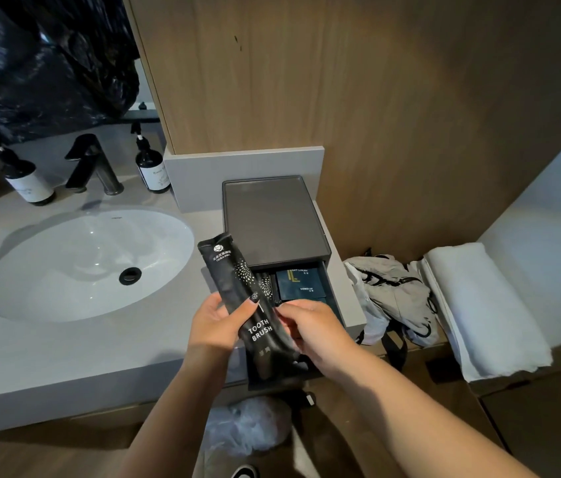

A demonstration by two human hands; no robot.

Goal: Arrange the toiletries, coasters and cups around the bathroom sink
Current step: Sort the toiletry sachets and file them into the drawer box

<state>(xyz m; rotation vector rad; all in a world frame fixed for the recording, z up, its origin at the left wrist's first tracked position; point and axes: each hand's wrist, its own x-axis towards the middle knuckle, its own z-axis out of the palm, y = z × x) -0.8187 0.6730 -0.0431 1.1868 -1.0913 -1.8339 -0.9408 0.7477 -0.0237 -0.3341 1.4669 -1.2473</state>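
Held over the counter's right end, just above the open drawer: black toothbrush packet (253, 305), long, tilted with top end toward the sink. Gripped by left hand (215, 326), thumb across the front, fingers curled behind. Pinched at its right edge by right hand (317, 331); fingertips mostly hidden behind the packet, so exact hold possibly thumb-and-forefinger only.

Black drawer box (273, 219) sat on the grey counter (65, 357) against the wood wall, flat lid on top bare. Drawer (332, 294) pulled out toward the person, with dark blue sachets (301, 282) lying flat inside.

White oval sink (89, 263) left of the box. Black faucet (94, 167) behind it, flanked by two dark pump bottles (29, 182) (151, 167).

Right of the counter, lower: crumpled grey bag (392, 291), folded white towel (479, 308) beside it.
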